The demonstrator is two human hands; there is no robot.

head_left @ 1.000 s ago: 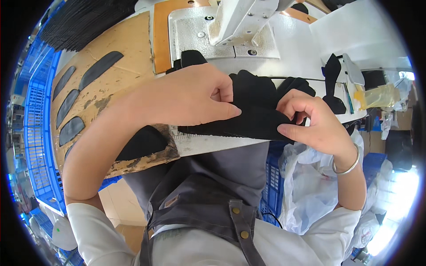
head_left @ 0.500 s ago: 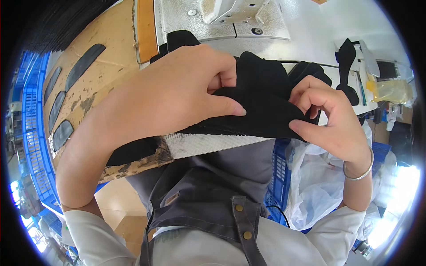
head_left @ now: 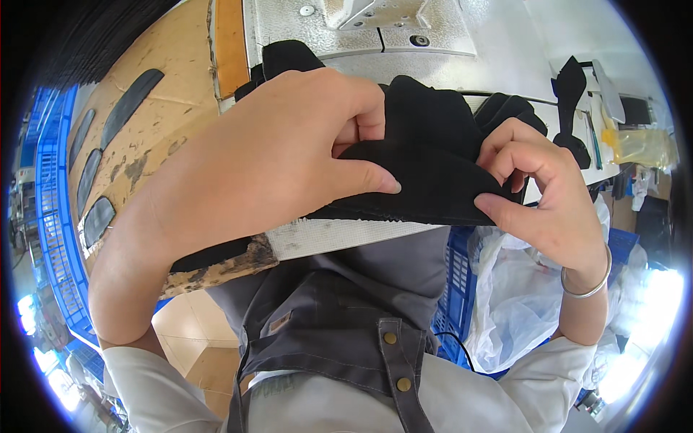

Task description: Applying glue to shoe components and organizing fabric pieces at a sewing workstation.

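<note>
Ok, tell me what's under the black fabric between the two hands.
Past the near edge of the black fabric, a white work surface shows. Whatever lies directly beneath is covered by the fabric, and the left hand hides its left part.

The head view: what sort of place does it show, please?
Probably a sewing or garment workshop: a white machine base stands on the worktop, black cloth pieces lie before it, and a blue plastic crate stands at the left.

Black cloth is being borne by the white table; dark pieces are being carried by the tan board alongside.
</note>
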